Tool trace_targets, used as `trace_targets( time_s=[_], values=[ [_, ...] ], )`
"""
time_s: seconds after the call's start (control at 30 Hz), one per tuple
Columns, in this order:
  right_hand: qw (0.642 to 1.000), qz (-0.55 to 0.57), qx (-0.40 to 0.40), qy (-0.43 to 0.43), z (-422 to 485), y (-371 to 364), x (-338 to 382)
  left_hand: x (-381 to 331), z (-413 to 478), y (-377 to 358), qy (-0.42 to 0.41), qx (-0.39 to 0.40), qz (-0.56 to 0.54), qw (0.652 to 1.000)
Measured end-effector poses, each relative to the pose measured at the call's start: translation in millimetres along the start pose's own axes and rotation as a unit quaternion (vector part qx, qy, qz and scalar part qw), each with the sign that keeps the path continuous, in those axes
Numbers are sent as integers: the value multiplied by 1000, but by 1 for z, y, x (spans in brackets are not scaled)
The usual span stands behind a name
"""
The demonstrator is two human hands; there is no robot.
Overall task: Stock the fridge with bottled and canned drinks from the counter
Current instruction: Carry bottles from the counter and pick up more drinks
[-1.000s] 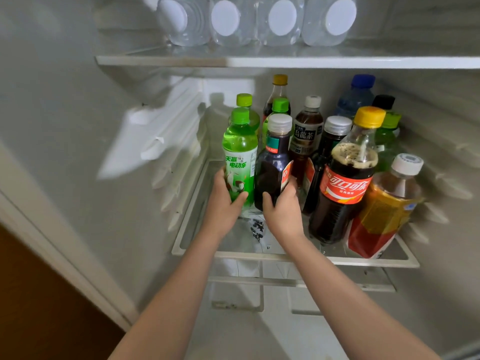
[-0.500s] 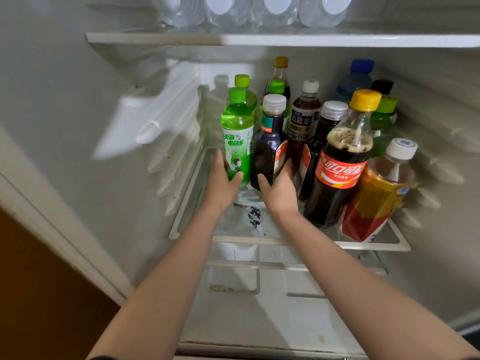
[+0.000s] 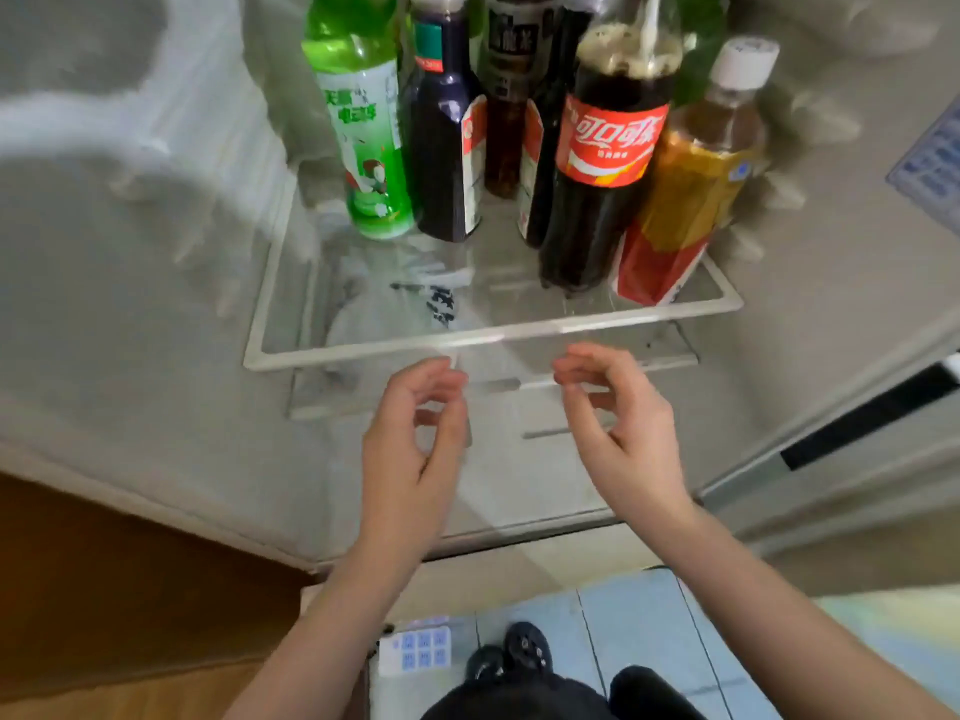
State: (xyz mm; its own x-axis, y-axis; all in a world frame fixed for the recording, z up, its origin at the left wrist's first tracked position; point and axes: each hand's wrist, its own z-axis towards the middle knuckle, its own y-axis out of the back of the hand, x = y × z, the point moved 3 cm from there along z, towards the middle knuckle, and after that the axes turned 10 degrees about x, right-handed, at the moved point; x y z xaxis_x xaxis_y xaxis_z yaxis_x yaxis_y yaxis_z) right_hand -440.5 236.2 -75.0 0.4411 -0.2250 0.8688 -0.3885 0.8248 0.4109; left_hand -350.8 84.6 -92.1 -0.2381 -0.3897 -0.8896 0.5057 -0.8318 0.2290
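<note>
1. The left hand and right hand hang side by side just in front of the shelf rim. They touch nothing. Their fingers are loosely curled with a gap to the thumbs and hold nothing.
2. The bottles stand on the glass shelf inside the fridge, packed toward the back and right.
   - Front row from the left: a green bottle, a dark bottle just beside it, a cola bottle, and a tea bottle at the front right corner.
   - More bottles stand behind these, with their tops cut off by the view.
3. The tight rows probably serve a purpose. Upright bottles pressed together prop each other up, and crowding them rearward leaves the front left of the shelf bare for more stock.
4. I judge this batch to be set down, and both hands are free to fetch the next one. The surface holding the remaining drinks is out of view, and no cans show on this shelf.
5. Foam sits in the cola's neck, so it has likely been shaken and should be moved gently. New bottles are best slid into the bare front left space, because pushing them against the crowd could topple a neighbour.
6. Below the fridge are a tiled floor and dark shoes.
</note>
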Motion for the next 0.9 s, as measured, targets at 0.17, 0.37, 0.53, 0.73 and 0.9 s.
trace_targets(
  time_s=[0.17, 0.37, 0.53, 0.73, 0.9],
  values=[
    [981, -56, -26, -185, -102, 19, -83, 50, -64, -60, 71, 210, 5, 975],
    [852, -135, 18, -506, -280, 23, -168, 138, -161, -130, 338, 483, 60, 806],
    [717, -94, 94, -684, -435, 11, -176, 152, -233, -150, 261, 705, 267, 603],
    [670, -6, 37, -742, -579, 5, -139, 113, -328, -183, 229, 759, 267, 549],
    [665, 43, -46, -744, -711, -3, -100, 98, -427, -204, 230, 759, 350, 498]
  ],
)
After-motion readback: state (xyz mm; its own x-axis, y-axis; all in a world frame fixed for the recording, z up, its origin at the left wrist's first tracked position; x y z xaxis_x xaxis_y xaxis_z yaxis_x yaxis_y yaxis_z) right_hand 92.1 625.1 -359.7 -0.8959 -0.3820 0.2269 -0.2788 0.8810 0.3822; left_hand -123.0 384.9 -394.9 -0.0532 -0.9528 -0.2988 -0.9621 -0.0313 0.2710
